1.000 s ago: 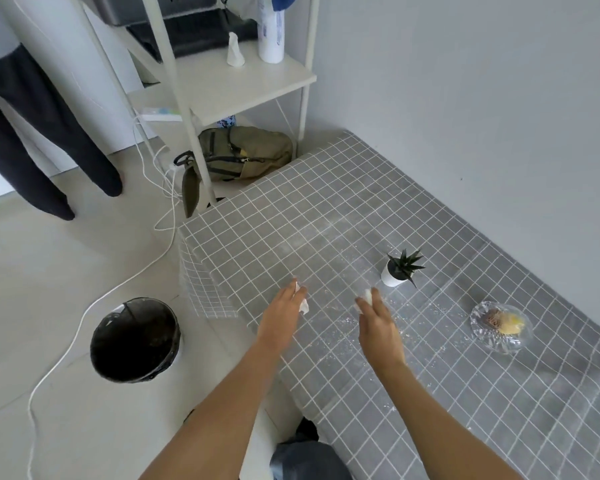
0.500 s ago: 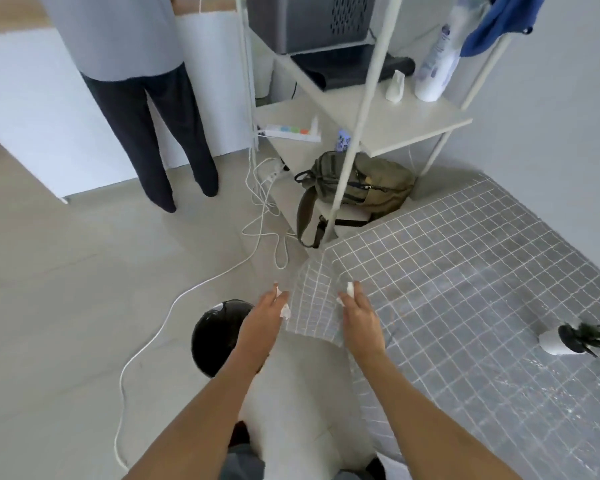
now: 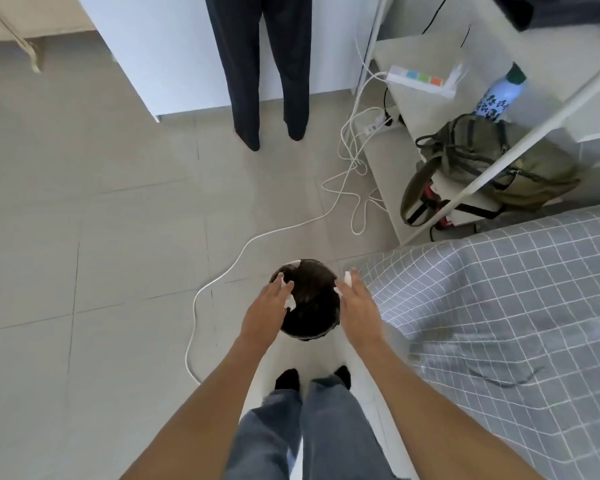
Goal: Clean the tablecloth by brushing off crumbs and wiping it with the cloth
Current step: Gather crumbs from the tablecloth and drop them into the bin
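Fingers of both hands, left hand [image 3: 269, 308] and right hand [image 3: 359, 308], pinch white scraps [image 3: 289, 299] over bin [image 3: 309, 327]. Tablecloth [image 3: 499, 306] at 3 o'clock: light, limp, likely slick; grip its hem.

Soft, even daylight fills the room; shadows are faint. The floor [image 3: 84, 202] shows no glare. Edges bend from the wide lens, and everything looks slightly blurred.

Grey white-grid tablecloth [image 3: 520, 306] draped over table at right, corner hanging, w/ creases near front edge.
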A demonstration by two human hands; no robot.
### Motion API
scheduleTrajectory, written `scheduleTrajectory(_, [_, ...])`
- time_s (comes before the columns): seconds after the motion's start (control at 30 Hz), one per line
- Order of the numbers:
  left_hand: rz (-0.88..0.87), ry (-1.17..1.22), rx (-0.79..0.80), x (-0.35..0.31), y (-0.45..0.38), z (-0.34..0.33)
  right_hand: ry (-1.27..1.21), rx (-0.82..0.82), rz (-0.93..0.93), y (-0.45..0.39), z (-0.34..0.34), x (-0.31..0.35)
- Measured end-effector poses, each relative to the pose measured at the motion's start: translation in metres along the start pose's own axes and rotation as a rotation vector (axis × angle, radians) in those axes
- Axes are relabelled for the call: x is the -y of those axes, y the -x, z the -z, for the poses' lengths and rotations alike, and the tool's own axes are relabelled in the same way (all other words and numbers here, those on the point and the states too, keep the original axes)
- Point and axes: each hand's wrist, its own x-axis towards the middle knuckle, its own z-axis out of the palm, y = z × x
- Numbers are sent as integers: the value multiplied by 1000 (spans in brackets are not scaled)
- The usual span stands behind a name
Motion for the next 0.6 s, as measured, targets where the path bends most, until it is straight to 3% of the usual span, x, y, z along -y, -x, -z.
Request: scheduleTrajectory(0.6, [186, 90, 62, 66, -103, -172, 123, 173, 46, -77, -161, -85])
